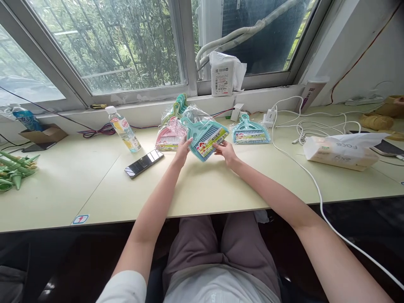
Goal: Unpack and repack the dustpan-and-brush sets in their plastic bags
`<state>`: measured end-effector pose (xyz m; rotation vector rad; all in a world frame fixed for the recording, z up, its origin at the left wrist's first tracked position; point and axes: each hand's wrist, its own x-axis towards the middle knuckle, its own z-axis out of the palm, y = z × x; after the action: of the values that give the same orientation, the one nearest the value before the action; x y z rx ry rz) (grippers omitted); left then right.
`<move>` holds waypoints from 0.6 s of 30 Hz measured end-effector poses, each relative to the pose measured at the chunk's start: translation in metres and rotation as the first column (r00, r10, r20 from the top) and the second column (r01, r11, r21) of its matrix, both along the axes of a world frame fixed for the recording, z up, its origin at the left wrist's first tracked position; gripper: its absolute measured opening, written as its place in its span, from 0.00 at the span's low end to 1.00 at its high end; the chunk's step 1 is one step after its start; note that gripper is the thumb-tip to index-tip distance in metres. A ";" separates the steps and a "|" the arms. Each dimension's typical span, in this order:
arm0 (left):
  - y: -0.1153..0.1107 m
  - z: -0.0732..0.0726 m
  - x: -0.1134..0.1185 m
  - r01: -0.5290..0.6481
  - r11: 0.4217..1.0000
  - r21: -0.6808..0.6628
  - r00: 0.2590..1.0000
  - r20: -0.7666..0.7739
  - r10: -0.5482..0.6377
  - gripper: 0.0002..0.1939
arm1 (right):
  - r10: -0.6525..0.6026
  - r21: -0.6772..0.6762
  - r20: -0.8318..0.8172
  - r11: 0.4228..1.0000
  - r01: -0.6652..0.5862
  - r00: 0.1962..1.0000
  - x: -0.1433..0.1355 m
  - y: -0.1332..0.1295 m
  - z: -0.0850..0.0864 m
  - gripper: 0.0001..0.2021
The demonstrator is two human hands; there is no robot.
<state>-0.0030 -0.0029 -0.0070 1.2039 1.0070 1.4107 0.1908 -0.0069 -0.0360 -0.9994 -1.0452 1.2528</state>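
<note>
A teal mini dustpan and brush set [206, 139] in clear wrap is held tilted above the table between my hands. My left hand [182, 150] grips its left edge, and the fingers of my right hand [226, 151] pinch its lower right side by the printed label. Behind my left hand lies a pink dustpan and brush set [168, 136], also wrapped, with several green handles [179, 105] stacked at its back. To the right, a second teal dustpan and brush set [251, 130] rests flat on the table, apart from my hands.
Left of my hands are a phone [144, 163] and a drink bottle [123, 128]. A tissue pack [342, 151] lies at the right. White cable [303, 168] runs over the table's edge. Green plastic pieces [15, 168] sit far left. A wrapped box [222, 78] stands on the sill.
</note>
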 end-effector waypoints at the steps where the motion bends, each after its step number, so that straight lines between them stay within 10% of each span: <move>1: -0.001 -0.001 0.004 0.063 0.998 -0.020 0.995 0.075 -0.062 0.22 | -0.005 0.001 -0.017 1.000 0.005 1.000 0.000 0.000 0.000 0.12; 6: -0.003 -0.009 0.018 0.157 0.985 -0.068 0.953 0.273 -0.133 0.17 | 0.004 0.004 -0.115 1.000 -0.004 0.993 0.002 0.003 -0.001 0.10; 18: 0.000 -0.015 0.013 0.153 0.982 -0.111 0.983 0.120 -0.140 0.26 | -0.015 0.019 -0.274 1.000 0.021 0.962 0.001 0.009 -0.004 0.21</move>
<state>0.0101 -0.0031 -0.0220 1.0764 0.8934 1.2700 0.1914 0.0021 -0.0401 -0.7901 -0.8303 1.3190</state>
